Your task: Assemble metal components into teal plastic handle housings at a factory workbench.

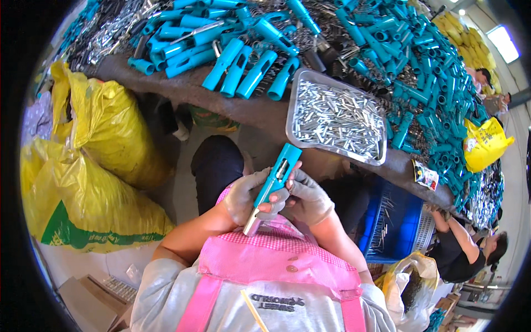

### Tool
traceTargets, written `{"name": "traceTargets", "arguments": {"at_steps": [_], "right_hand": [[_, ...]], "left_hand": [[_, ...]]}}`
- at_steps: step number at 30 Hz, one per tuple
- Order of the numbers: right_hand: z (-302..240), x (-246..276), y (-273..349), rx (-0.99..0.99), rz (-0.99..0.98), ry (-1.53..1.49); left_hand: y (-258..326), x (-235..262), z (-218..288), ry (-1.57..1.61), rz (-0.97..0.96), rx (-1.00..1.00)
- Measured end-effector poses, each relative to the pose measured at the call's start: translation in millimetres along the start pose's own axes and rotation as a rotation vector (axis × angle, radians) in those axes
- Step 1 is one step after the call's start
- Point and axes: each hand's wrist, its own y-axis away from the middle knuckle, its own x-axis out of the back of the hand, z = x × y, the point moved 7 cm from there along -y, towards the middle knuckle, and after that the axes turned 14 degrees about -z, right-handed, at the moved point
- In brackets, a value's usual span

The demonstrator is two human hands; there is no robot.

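A teal plastic tube (278, 172) with a long cut-out window is held at a slant in front of my lap. A dark spring and metal parts show inside the window, and a silver metal rod (253, 222) sticks out of its lower end. My left hand (245, 195), in a worn grey glove with bare fingertips, is wrapped round the tube's lower half. My right hand (310, 193), gloved likewise, is closed against the tube's right side, its fingertips at the window; whether they pinch a small part is hidden. Just beyond, a clear tray (290, 124) holds many small silver pins (337, 117).
Teal tubes (271, 33) and springs are heaped across the table (221, 113). Yellow sacks (105, 193) stand at the left. On the right are a blue crate (398, 224) with thin rods, a yellow bag (487, 144), a white sack (423, 276) and another person (459, 243) at work.
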Motion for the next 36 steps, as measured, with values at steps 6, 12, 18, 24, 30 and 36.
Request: {"name": "traceTargets", "arguments": {"at_steps": [6,12,18,24,30,36], "right_hand": [[7,-6,13,-0.052,-0.165,-0.125],[-13,8,31,0.115,0.176,0.190],[-6,1,15,-0.006,-0.111,-0.089],[7,3,13,-0.087,-0.218,-0.143],[-10,33,23,0.021,0.067,0.475],[-6,-13,19,-0.231,-0.112,0.574]], "left_hand": [[-2,6,-13,-0.055,0.182,0.050],[-11,10,-19,-0.008,0.108,0.126],[-17,15,-14,0.065,0.069,0.119],[-3,21,-14,-0.065,0.105,0.072],[-9,11,-15,-0.184,0.040,0.171],[-1,-2,19,-0.799,0.205,-0.117]]}}
